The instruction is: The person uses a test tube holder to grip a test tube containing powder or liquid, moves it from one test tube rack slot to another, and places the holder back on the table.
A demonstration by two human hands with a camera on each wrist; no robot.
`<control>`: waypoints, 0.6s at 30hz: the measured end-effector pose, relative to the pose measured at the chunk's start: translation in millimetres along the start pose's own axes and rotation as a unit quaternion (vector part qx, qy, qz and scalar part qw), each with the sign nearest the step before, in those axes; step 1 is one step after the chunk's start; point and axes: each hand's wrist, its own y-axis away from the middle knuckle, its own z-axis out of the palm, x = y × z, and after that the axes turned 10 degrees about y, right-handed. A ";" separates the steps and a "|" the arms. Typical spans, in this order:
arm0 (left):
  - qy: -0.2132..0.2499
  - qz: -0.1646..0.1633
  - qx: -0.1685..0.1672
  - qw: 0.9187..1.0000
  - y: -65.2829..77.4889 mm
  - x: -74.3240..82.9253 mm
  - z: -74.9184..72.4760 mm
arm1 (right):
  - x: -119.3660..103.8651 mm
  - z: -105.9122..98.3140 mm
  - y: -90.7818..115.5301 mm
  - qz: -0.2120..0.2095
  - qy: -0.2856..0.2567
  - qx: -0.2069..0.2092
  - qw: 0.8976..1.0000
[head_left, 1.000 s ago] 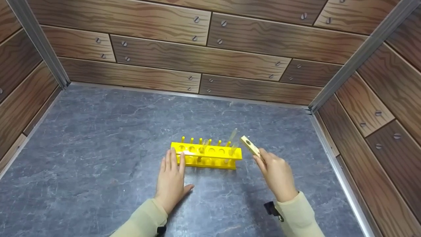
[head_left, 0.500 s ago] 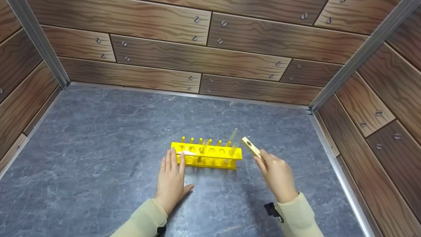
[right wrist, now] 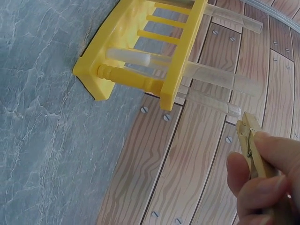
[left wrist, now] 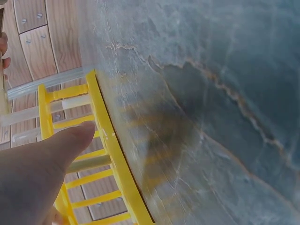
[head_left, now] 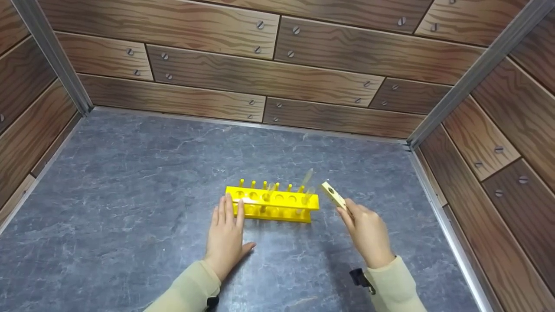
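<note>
A yellow test tube rack (head_left: 277,205) stands on the table with a row of pegs along its back. My left hand (head_left: 224,245) rests its straight fingers on the rack's left end, thumb spread out. In my right hand (head_left: 367,234) I grip a wooden test tube holder (head_left: 333,194), its tip just right of the rack and apart from the tubes. One clear test tube (head_left: 308,196) sits in the right end hole; the right wrist view shows white contents low in it. Another tube (head_left: 270,189) stands near the middle, and a third (head_left: 308,176) is on the right end peg.
A grey marbled tabletop (head_left: 143,182) surrounds the rack. Wood-print panels (head_left: 217,78) wall the back and both sides, joined by metal corner posts (head_left: 459,86). Black straps show at both wrists.
My right hand, with the test tube holder, has shifted slightly right and toward me, away from the rack. My left hand and the rack have not moved.
</note>
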 end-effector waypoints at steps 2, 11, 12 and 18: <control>-0.001 0.000 -0.002 1.000 -0.4 0.0 0.2 | 0.7 0.1 0.9 0.004 0.001 0.000 1.000; 0.012 -0.002 -0.004 1.000 0.2 -1.7 0.5 | 1.6 2.6 1.7 0.007 0.002 0.002 1.000; 0.013 -0.002 -0.004 1.000 0.1 -1.7 0.5 | 1.8 3.0 2.1 0.007 0.002 0.002 1.000; 0.016 0.001 -0.003 1.000 0.3 -1.0 0.7 | 3.9 5.1 4.4 0.010 0.000 -0.009 1.000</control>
